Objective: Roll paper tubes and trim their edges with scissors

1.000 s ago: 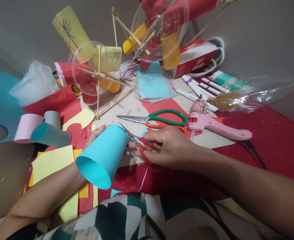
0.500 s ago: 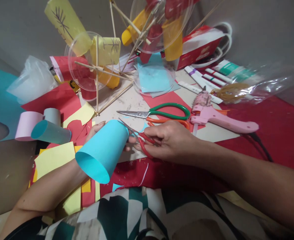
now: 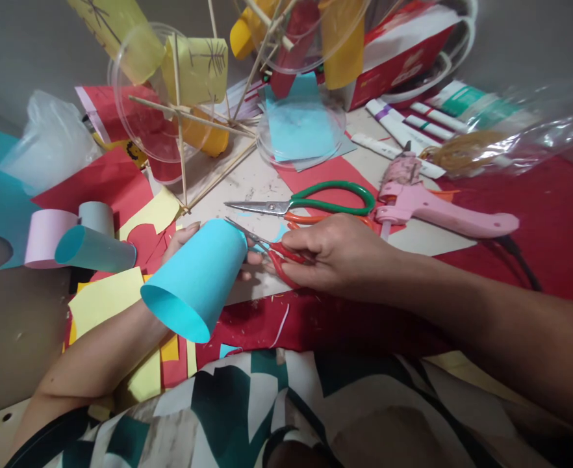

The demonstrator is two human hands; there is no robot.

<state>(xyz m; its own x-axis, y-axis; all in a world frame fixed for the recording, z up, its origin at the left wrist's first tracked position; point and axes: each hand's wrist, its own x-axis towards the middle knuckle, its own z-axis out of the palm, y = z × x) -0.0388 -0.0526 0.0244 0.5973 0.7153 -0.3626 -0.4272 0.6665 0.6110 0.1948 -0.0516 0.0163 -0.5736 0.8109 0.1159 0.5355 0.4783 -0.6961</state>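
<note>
A bright blue paper tube point(image 3: 196, 276) lies tilted across my left hand point(image 3: 182, 240), its open end toward me. That hand is closed round the tube from behind, and much of it is hidden; fingertips show past the tube's far right edge. My right hand point(image 3: 332, 253) grips small red-handled scissors point(image 3: 284, 255), fingers in the loops. Their blades lie at the tube's far rim, slightly apart. Just beyond sit larger scissors point(image 3: 296, 203) with one green and one orange handle, lying on the table.
Right of the scissors lies a pink glue gun point(image 3: 442, 208) with a black cord. Markers point(image 3: 388, 120) and a red paper bag point(image 3: 403, 58) stand behind. A stick frame point(image 3: 182, 130) with clear plastic discs rises at back left. Paper tubes point(image 3: 96, 248) and coloured paper scraps point(image 3: 106, 296) crowd the left.
The camera view has shifted, so the table things sit slightly differently in the picture. Both hands keep nearly the same hold; the scissors remain at the tube's rim.
</note>
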